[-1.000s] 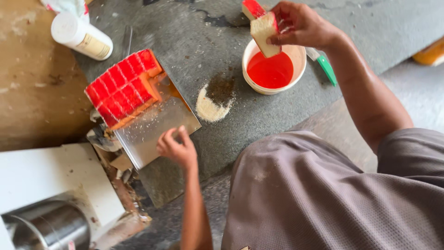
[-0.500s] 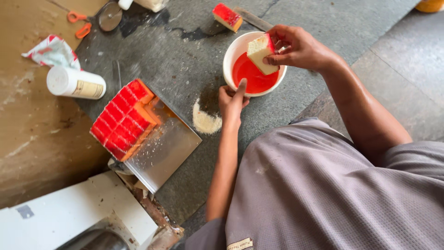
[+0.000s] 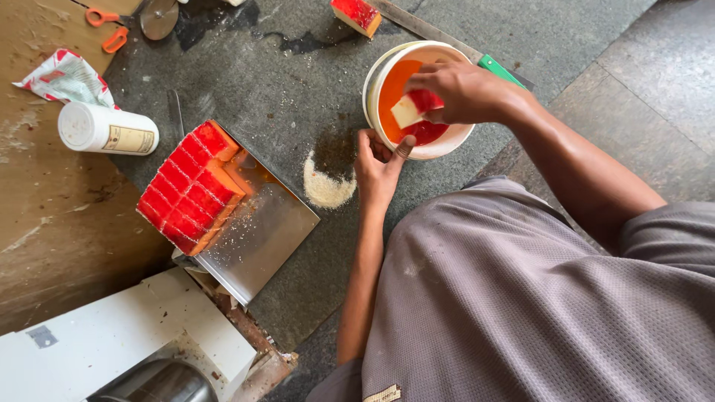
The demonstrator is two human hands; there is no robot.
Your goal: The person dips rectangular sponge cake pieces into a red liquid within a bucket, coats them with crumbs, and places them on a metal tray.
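Note:
My right hand (image 3: 465,93) holds a small pale block (image 3: 414,109) with a red-coated end inside a white bowl (image 3: 382,68) of red liquid. The bowl is tilted toward me. My left hand (image 3: 380,167) grips the bowl's near rim with its thumb on the edge. A metal tray (image 3: 261,238) to the left carries several red-coated blocks (image 3: 190,190) packed in rows.
A pile of pale powder (image 3: 328,186) lies on the dark stone floor by my left hand. One more red-topped block (image 3: 357,15) sits beyond the bowl. A white canister (image 3: 108,130), orange scissors (image 3: 104,26), a crumpled wrapper (image 3: 63,74) and a white machine (image 3: 112,350) lie left.
My left hand left the tray and came to the bowl's rim, tilting it. My right hand lowered the block from above the bowl into the red liquid.

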